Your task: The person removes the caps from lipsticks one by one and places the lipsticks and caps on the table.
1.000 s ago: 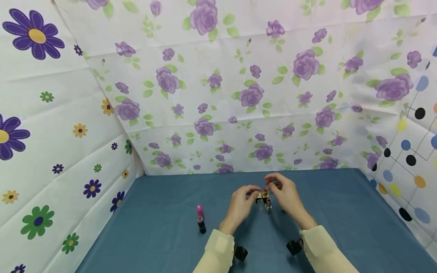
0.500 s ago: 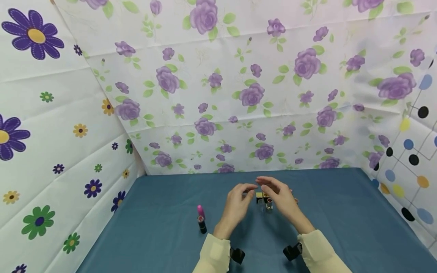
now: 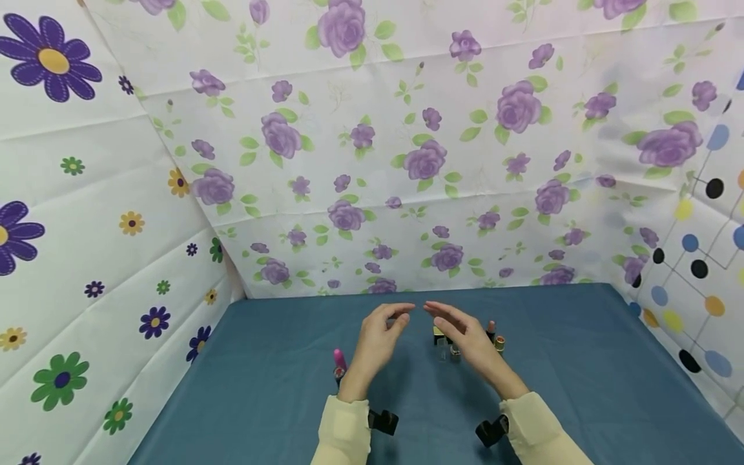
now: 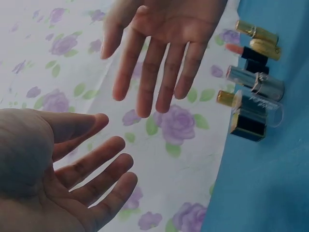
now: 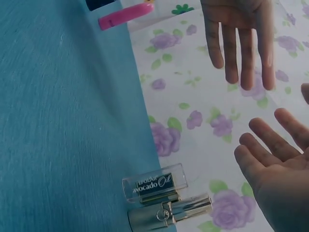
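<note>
My left hand (image 3: 374, 342) is raised over the table with its fingers stretched out, and nothing is in it. My right hand (image 3: 467, 339) faces it, also holding nothing, with a small gap between the fingertips. Several lipsticks stand beside and partly behind the right hand. Among them are a coral lipstick (image 3: 491, 327), a gold-cased lipstick (image 3: 500, 343), a silver tube (image 4: 268, 86) and a black square case (image 4: 247, 126). A clear-cased tube with "avocado Oil" lettering (image 5: 154, 183) stands with them. By my left wrist is a pink tube (image 3: 340, 358), with a dark lipstick (image 3: 339, 372) partly hidden.
A blue cloth (image 3: 279, 387) covers the table. At its far edge rises a white sheet with purple roses (image 3: 360, 245). Patterned sheets close off the left side (image 3: 116, 271) and the right side (image 3: 697, 258). Black wrist cameras (image 3: 383, 422) sit at both cuffs.
My left hand has drawn away leftward from the lipstick group, its fingers straightening. My right hand has shifted left and lower, uncovering the coral and gold-cased lipsticks.
</note>
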### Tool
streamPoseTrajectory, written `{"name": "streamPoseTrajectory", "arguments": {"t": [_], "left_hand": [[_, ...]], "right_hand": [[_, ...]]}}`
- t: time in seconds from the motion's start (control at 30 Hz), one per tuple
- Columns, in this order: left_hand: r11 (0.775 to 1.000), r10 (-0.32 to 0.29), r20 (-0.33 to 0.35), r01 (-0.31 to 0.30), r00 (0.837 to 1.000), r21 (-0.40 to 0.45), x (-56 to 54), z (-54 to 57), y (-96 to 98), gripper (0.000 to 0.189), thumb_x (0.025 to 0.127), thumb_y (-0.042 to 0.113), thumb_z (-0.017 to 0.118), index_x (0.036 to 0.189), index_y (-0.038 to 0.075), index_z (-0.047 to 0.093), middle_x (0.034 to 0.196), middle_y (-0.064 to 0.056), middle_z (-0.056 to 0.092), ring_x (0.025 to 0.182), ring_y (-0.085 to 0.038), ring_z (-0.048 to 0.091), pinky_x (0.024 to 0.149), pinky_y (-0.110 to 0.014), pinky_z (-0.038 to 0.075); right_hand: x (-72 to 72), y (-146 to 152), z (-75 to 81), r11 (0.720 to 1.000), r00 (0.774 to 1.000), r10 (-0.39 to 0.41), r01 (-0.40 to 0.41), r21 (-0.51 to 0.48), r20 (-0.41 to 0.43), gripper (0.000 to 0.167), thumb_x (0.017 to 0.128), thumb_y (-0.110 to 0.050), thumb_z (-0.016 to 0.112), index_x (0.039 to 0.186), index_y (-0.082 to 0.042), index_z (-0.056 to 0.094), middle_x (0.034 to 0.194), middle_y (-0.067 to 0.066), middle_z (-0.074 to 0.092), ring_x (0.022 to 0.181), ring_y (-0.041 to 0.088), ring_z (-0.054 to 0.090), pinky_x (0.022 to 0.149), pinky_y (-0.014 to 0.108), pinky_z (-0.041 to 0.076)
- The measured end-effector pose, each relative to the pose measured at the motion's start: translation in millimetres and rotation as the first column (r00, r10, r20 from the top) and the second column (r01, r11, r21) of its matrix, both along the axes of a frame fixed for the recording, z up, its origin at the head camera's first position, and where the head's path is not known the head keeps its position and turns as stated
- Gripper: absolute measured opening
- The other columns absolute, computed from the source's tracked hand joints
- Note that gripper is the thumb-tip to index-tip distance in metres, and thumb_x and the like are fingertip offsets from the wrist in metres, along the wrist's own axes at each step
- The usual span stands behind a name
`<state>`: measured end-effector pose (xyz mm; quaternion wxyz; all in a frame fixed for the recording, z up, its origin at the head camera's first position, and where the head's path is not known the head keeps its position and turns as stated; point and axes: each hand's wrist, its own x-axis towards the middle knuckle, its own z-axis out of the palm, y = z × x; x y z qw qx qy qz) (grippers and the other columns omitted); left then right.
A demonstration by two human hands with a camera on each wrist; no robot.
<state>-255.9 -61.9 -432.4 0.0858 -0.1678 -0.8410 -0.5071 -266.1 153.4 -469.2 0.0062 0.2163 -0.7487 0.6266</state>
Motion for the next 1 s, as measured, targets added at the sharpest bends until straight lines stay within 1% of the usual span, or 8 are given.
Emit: {"name": "streamPoseTrajectory", "arguments": {"t": [0.17,0.27,0.43,0.57,0.67,0.8,1.0], "left_hand": [[1.0,-0.023,-0.008,0.023,1.0,-0.02,1.4,4.5,-11.5,0.031,0.109,0.027,0.058,0.134,0.013,0.071,0.129,-0.007,0.066,0.118,-0.026,0.064,0.1,-0.048,0.055],[0.999,-0.027,-0.016,0.026,1.0,-0.03,2.0,5.7,-19.9,0.032,0.109,0.028,0.058,0.132,0.012,0.072,0.131,-0.009,0.066,0.117,-0.029,0.065,0.099,-0.05,0.055],[0.999,-0.007,-0.015,0.007,1.0,-0.04,0.1,8.1,-34.0,0.033,0.108,0.029,0.058,0.132,0.012,0.072,0.132,-0.011,0.066,0.119,-0.032,0.063,0.101,-0.054,0.052],[0.998,0.012,-0.009,-0.012,1.0,-0.064,-0.3,9.0,-42.3,0.032,0.108,0.028,0.059,0.133,0.013,0.072,0.134,-0.011,0.065,0.123,-0.034,0.061,0.103,-0.059,0.049],[0.997,0.023,0.001,-0.023,1.0,-0.075,-0.6,9.1,-47.1,0.031,0.108,0.026,0.06,0.133,0.014,0.072,0.135,-0.011,0.065,0.123,-0.033,0.06,0.103,-0.06,0.048],[0.995,0.038,0.035,-0.035,0.999,-0.089,-1.9,9.7,-54.0,0.03,0.108,0.023,0.061,0.134,0.014,0.071,0.135,-0.012,0.065,0.125,-0.033,0.059,0.105,-0.06,0.047],[0.987,0.075,0.115,-0.057,0.991,-0.151,-4.9,10.3,-67.7,0.031,0.108,0.018,0.06,0.136,0.01,0.069,0.133,-0.014,0.065,0.127,-0.037,0.058,0.103,-0.06,0.048]], "right_hand": [[2.7,-2,2.6,0.999,0.997,0.048,-0.048,-0.002,0.057,0.049,0.114,-0.033,0.045,0.162,-0.024,0.039,0.164,0.004,0.041,0.153,0.032,0.034,0.121,0.063,0.027],[4.3,-4,3.1,0.995,0.992,0.1,-0.101,0.0,0.074,0.052,0.115,-0.031,0.042,0.165,-0.022,0.031,0.167,0.004,0.034,0.156,0.033,0.027,0.121,0.066,0.023],[4.8,-5,2.1,0.992,0.989,0.127,-0.128,0.016,0.073,0.052,0.116,-0.03,0.038,0.167,-0.023,0.028,0.169,0.003,0.031,0.157,0.033,0.023,0.122,0.066,0.021],[3.2,-6,1.8,0.988,0.986,0.154,-0.156,0.019,0.071,0.05,0.117,-0.028,0.034,0.166,-0.029,0.027,0.17,0.003,0.029,0.158,0.033,0.02,0.122,0.066,0.02],[1.9,-9,1.2,0.984,0.98,0.176,-0.178,0.008,0.088,0.049,0.117,-0.028,0.033,0.166,-0.032,0.027,0.17,0.002,0.028,0.158,0.031,0.018,0.123,0.066,0.017],[1.2,-13,-2.0,0.981,0.973,0.191,-0.195,0.02,0.128,0.051,0.117,-0.032,0.032,0.167,-0.03,0.024,0.17,-0.001,0.029,0.159,0.029,0.017,0.122,0.067,0.016],[1.1,-20,-8.1,0.975,0.961,0.209,-0.219,0.038,0.182,0.049,0.117,-0.035,0.032,0.166,-0.033,0.026,0.169,-0.002,0.03,0.159,0.029,0.017,0.122,0.066,0.019]]}}
